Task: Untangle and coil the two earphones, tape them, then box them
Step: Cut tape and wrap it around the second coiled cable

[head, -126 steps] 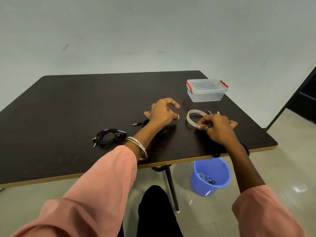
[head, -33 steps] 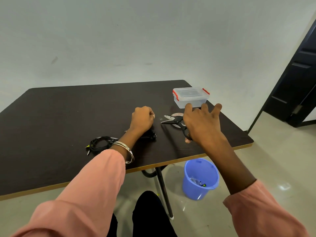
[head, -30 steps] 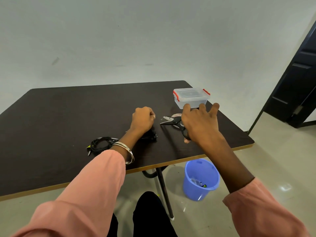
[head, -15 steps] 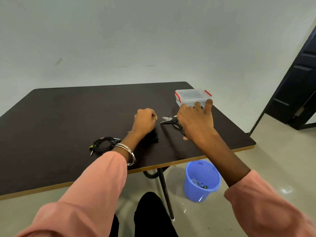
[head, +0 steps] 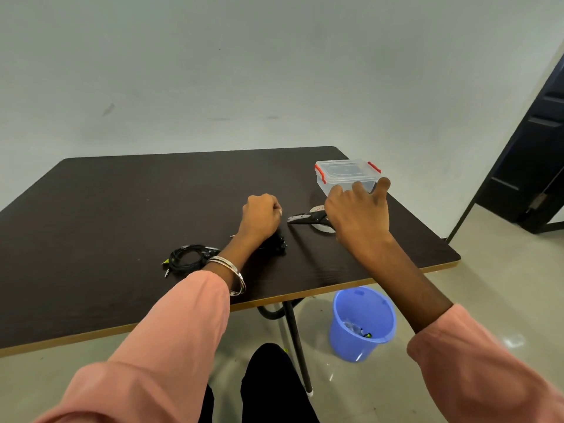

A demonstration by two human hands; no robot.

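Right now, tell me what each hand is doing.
Left hand: fist curled over a black earphone on the table.
Right hand: holding the scissors, outer fingers raised.

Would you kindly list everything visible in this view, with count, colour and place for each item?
Table: one, dark brown with a light edge, filling the middle of the view.
Box: one, clear with red clips, lid on, far right of the table.
Coiled earphone: one, black, lying free left of the left wrist.
Second earphone: one, black, mostly hidden under the left hand.
Scissors: one, black handles, blades pointing left, at the right hand.
Tape roll: one, pale, mostly hidden behind the scissors and hand.
Bucket: one, blue, on the floor under the table's right edge.
Door: one, dark, far right.
Bangles: silver, left wrist.
Left hand: fist over the second earphone.
Right hand: over the scissors' handles.
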